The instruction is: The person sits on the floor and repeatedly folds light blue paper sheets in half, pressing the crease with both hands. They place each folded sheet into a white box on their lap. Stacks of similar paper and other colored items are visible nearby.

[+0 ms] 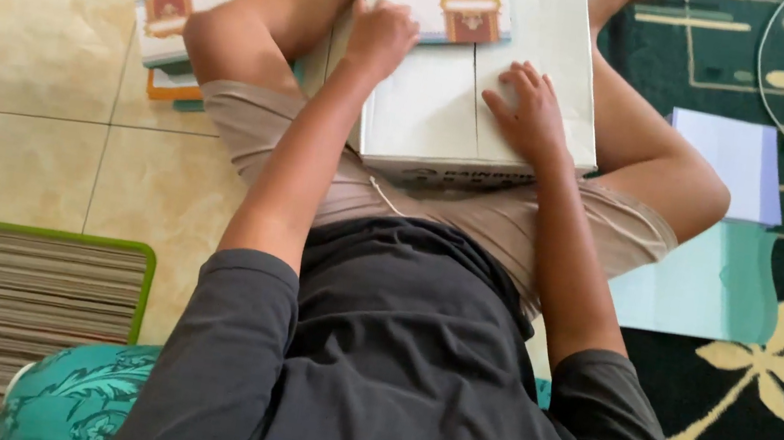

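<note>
Dark grey shirt nearest | left hand [381,35] pinched white picture card [449,4] | right hand [525,112] lay flat, fingers apart, on white cardboard box [426,114] | best kept braced.

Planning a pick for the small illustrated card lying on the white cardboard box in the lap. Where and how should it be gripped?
Pinch the small illustrated card at its right edge, coming from the right. It lies flat on the white cardboard box, so a finger must slide under an edge. The left hand covers its left edge, while the right hand rests lower on the box, so the right side looks free.
</note>
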